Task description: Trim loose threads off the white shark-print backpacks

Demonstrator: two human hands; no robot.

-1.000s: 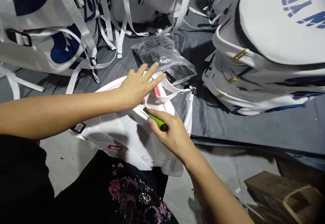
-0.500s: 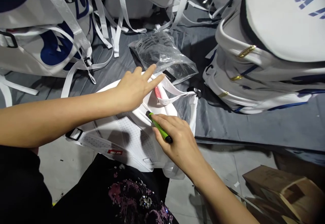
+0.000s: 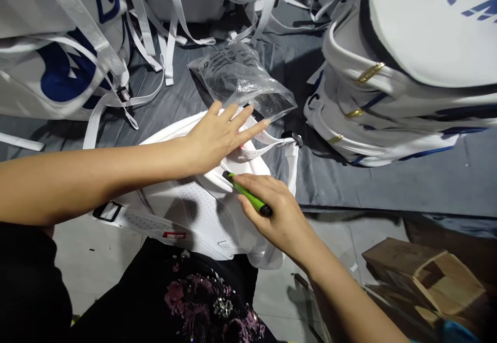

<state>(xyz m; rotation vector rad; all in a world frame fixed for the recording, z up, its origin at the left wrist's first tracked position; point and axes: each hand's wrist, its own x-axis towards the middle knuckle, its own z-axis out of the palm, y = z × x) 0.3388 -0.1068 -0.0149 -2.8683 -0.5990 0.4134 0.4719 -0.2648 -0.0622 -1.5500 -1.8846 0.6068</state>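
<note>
A white backpack (image 3: 202, 203) lies at the table's front edge, partly over my lap, its dotted padded panel facing up. My left hand (image 3: 217, 138) rests palm down on its upper part with the fingers spread. In my right hand (image 3: 275, 208) is a green tool with black ends (image 3: 248, 194), pointing up and left. The tool's thin tip meets the white fabric just below my left hand. A white strap loop (image 3: 264, 147) with a black buckle (image 3: 292, 138) lies to the right of my left fingers.
Beyond the backpack lies a clear plastic bag (image 3: 240, 76) on the grey-covered table (image 3: 388, 190). White and blue backpacks (image 3: 50, 71) with hanging straps fill the back left. More backpacks are stacked (image 3: 419, 32) at right. An open cardboard box (image 3: 407, 265) sits below, at the lower right.
My left hand has slid slightly right over the fabric, covering most of the pink patch. The tool's rear end in my right hand has moved slightly right. The surroundings have shifted left in view.
</note>
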